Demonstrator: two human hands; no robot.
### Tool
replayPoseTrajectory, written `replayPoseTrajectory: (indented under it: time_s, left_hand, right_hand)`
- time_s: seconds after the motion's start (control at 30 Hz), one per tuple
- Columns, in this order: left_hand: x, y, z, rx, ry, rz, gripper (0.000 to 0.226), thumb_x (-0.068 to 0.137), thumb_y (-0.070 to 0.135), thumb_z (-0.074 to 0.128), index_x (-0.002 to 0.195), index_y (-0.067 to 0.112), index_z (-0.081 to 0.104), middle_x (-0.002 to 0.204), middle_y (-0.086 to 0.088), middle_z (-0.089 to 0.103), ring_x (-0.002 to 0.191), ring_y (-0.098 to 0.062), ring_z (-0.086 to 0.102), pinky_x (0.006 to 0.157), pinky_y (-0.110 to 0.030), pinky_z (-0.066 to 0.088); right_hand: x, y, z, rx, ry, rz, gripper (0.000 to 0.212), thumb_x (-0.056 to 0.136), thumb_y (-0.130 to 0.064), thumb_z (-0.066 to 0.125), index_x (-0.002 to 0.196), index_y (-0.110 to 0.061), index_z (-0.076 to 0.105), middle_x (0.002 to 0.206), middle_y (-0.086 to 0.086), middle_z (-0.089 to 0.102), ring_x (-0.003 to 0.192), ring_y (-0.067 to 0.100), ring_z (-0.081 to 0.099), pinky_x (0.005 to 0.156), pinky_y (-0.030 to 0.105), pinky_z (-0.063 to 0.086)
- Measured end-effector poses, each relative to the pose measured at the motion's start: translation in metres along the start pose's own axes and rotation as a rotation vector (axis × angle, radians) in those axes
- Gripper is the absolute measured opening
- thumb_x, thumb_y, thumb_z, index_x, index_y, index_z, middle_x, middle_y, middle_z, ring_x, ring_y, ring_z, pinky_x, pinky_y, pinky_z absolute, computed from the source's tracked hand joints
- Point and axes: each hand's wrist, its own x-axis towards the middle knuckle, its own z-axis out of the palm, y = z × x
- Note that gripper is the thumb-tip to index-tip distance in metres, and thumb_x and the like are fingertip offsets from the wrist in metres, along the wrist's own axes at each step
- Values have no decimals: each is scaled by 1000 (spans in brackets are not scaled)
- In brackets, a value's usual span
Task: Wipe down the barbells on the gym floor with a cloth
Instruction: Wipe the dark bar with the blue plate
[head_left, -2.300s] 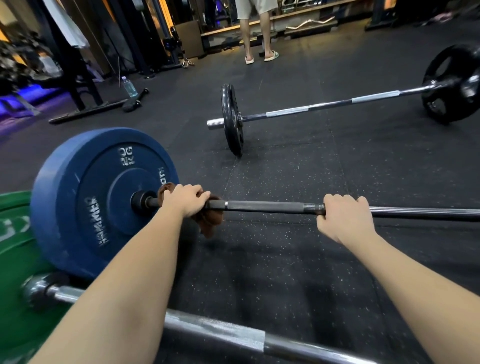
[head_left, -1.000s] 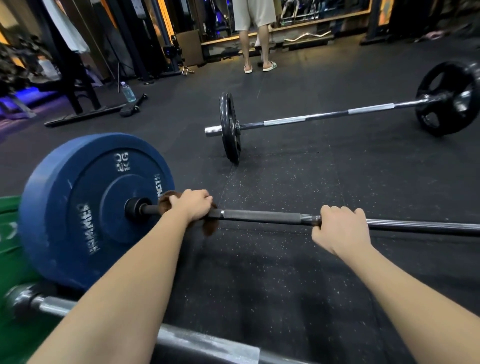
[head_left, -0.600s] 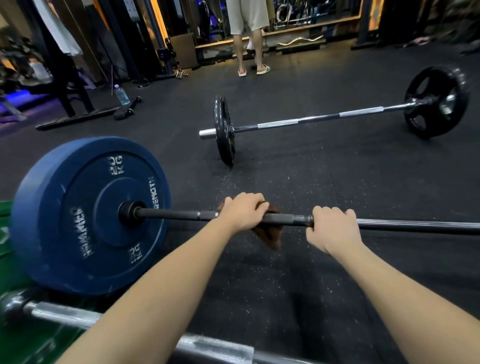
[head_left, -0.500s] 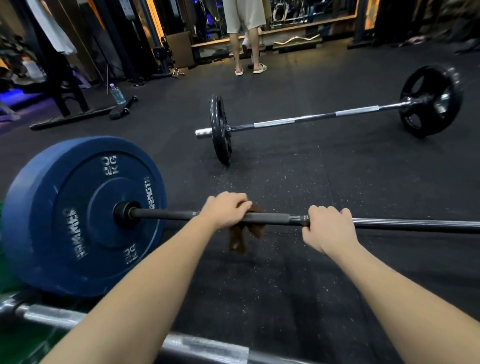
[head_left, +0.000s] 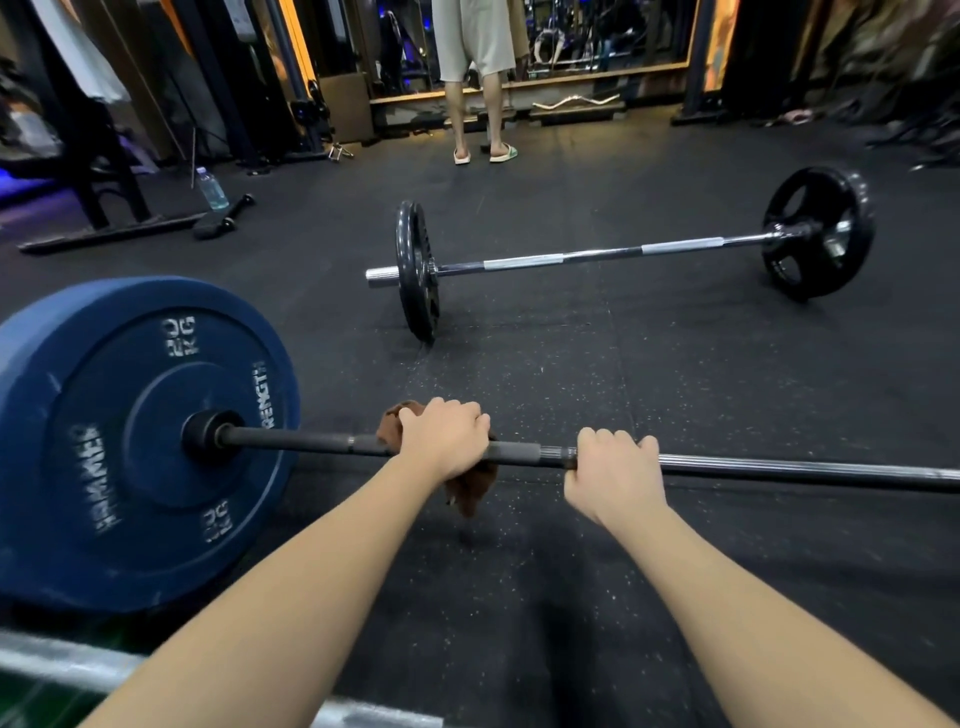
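Right, the black rubber floor (head_left: 675, 389) fills most of my view. At nine o'clock the blue plate (head_left: 130, 441), marked 20 KG, stands upright on its edge. It is mounted on the near barbell (head_left: 779, 470), whose dark shaft runs from the plate's hub out to three o'clock. Toward one o'clock, well apart from it, the far barbell (head_left: 597, 254) lies on the floor with a black plate at each end. At seven o'clock a silver bar (head_left: 52, 660) cuts across the bottom corner. At twelve o'clock a person in pale shorts (head_left: 475, 78) and sandals stands at the far edge of the floor. My left hand (head_left: 444, 441), about centre, is curled overhand round the near barbell's shaft with the brown cloth (head_left: 470, 491) clamped against it. Cloth pokes out on the plate side and hangs below the bar. My right hand (head_left: 613, 473), just beside it toward three o'clock, grips the bare shaft overhand. A water bottle (head_left: 212, 188) stands at ten o'clock.
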Motion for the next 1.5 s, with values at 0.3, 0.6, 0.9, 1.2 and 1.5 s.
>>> replayPoseTrajectory:
  time_s: [0.3,0.6,0.9,1.2,1.5]
  left_hand:
    - [0,4,-1,-124,-62,228,27,108,48,33,100,32,53,113,8,63,114,-21,52,98,-50,37]
    - [7,-51,-3,12,17,101,29,107,47,35,100,30,57,110,9,65,113,-20,53,92,-47,38]
    - [-5,55,-3,-103,-61,170,31,107,41,33,100,25,59,110,2,65,110,-26,56,104,-55,34]
    - [4,32,4,-351,-40,279,32,107,43,40,87,25,57,87,9,64,89,-21,60,93,-46,49]
    - [9,-23,6,-182,46,115,35,107,44,39,76,31,49,84,12,61,88,-19,58,91,-42,46]
  right_hand:
    - [3,3,-1,-18,-13,-23,18,96,-40,48,97,-23,41,108,-3,63,103,23,58,88,42,37]
    - [0,3,-1,-23,18,-30,20,98,-39,47,97,-22,36,110,-4,61,105,22,57,90,40,36]
    - [1,0,-3,-6,-33,-20,24,97,-41,49,111,-21,49,118,-1,62,111,25,57,95,43,37]
    - [2,3,-5,13,-42,-30,18,96,-36,49,107,-21,47,116,0,63,111,26,57,92,43,36]
    - [-3,7,-6,15,-29,-61,19,97,-35,48,98,-22,34,112,-1,60,106,25,55,90,42,35]
